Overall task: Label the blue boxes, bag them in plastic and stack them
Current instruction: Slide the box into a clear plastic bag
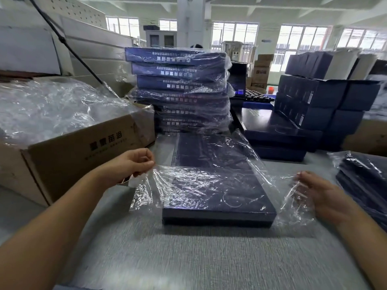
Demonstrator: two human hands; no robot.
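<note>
- Two hands frame one flat dark blue cardboard box (217, 197), which lies in the lower middle of the frame on the grey textured tabletop (188, 258).
- Crinkled clear plastic bag (211, 164) covers the top of that box. Its loose film spills past the box's left and right edges, while the near edge of the box shows bare.
- Left hand (134, 164), at centre left, has its fingers curled and pinches the left edge of the film between thumb and fingertips, lifting it off the table.
- Right hand (322, 195), at centre right, has its fingers straight and slightly spread, lying against the right flap of film. No pinch is visible.
- Directly behind the box, in the upper middle, stands a tall stack of bagged blue boxes (180, 88), just beyond the box's far edge.
- At the left, an open brown corrugated carton (83, 147) heaped with clear plastic bags sits close to the left hand.
- To the right of centre lie several unbagged flat blue boxes (278, 130), and behind them a pile of smaller dark blue cartons (314, 95).
- At the right edge of the frame, a low pile of plastic-wrapped dark boxes (364, 178) rests near the right hand.
- Open tabletop shows mainly across the bottom of the frame, in front of the box and between the two forearms. The left, far and right sides are hemmed in.
</note>
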